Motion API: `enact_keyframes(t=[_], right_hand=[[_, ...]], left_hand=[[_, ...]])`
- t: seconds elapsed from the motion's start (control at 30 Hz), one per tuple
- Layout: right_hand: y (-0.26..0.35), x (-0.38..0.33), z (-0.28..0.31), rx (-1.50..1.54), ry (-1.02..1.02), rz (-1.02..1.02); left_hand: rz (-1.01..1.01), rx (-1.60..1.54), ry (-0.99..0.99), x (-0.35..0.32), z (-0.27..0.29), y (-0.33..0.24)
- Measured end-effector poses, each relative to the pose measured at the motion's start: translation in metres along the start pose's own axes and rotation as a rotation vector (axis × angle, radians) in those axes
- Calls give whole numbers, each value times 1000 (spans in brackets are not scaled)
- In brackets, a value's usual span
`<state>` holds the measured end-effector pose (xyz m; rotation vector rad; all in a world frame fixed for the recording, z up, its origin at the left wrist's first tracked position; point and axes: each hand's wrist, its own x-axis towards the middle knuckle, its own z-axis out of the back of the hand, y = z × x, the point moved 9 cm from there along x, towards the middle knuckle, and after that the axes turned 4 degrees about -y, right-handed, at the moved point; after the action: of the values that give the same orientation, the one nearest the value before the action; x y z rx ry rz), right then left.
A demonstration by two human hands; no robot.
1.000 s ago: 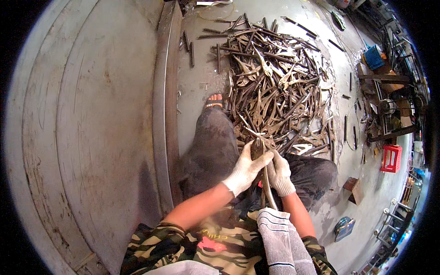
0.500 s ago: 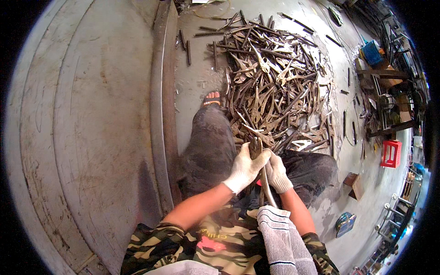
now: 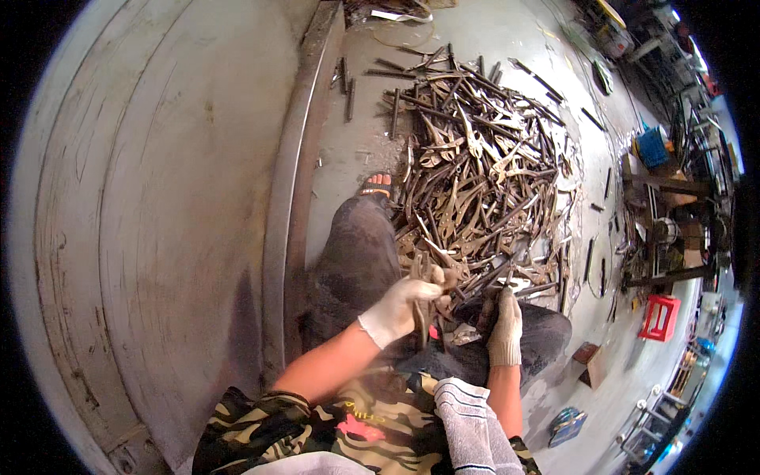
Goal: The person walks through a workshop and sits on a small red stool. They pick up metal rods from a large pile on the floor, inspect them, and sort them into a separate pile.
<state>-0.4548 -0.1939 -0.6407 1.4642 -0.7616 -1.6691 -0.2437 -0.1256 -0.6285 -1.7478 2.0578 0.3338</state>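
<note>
I see a big heap of metal tool parts (image 3: 483, 182) spread on the floor beyond my knees. My left hand (image 3: 404, 305) grips a plier-like piece (image 3: 421, 297) upright near the heap's near edge; my right hand (image 3: 503, 323) curls around loose pieces there.

Red crate (image 3: 659, 317) and small brown box (image 3: 590, 364) on floor, far right

left hand (image 3: 402, 307): gloved, fingers (image 3: 427, 290) wrapped round a rusty plier-like metal tool (image 3: 422, 305), handles hanging below them
right hand (image 3: 503, 326): gloved, just right of those fingers, curled at the pile's near edge
pile of rusty tool blanks (image 3: 483, 174): on the concrete floor (image 3: 522, 47) beyond the fingertips
</note>
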Motion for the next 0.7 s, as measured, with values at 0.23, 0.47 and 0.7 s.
enact_keyframes(t=[0.23, 0.47, 0.7], right_hand=[[51, -29, -46, -617, 198, 401], [60, -26, -78, -783, 318, 491], [79, -28, -89, -859, 339, 640]], left_hand=[[-454, 1209, -388, 4, -21, -38], [-480, 1441, -433, 11, -16, -30], [-452, 1333, -352, 12, -17, -24]])
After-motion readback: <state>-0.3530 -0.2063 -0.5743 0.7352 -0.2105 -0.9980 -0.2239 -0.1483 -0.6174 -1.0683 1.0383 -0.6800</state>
